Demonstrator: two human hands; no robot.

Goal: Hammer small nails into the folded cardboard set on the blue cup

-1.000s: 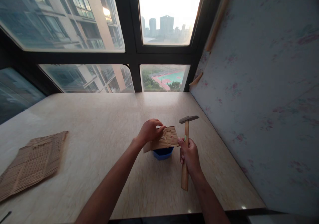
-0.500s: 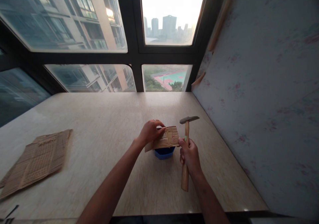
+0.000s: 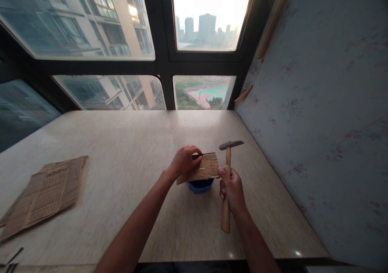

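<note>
A small piece of corrugated cardboard [image 3: 209,166], with faint red marks, is tilted over a blue container [image 3: 200,186] on the counter. My left hand [image 3: 187,160] is closed on the cardboard's left part, thumb and fingertips meeting near its upper edge. Whether anything small sits between those fingertips I cannot tell. My right hand [image 3: 232,188] wraps round the wooden handle of a hammer [image 3: 226,214], held upright with its metal head at the top. The right thumb is at the cardboard's right edge. The cardboard hides much of the container's inside.
A larger sheet of corrugated cardboard [image 3: 51,194] lies at the left of the marbled counter [image 3: 127,139]. Thin dark objects [image 3: 13,259] lie at the near left corner. A papered wall [image 3: 318,115] bounds the right side, and windows [image 3: 204,93] stand behind.
The view has shifted slightly. Both hands keep their hold on the cardboard and the hammer, with almost no movement.
</note>
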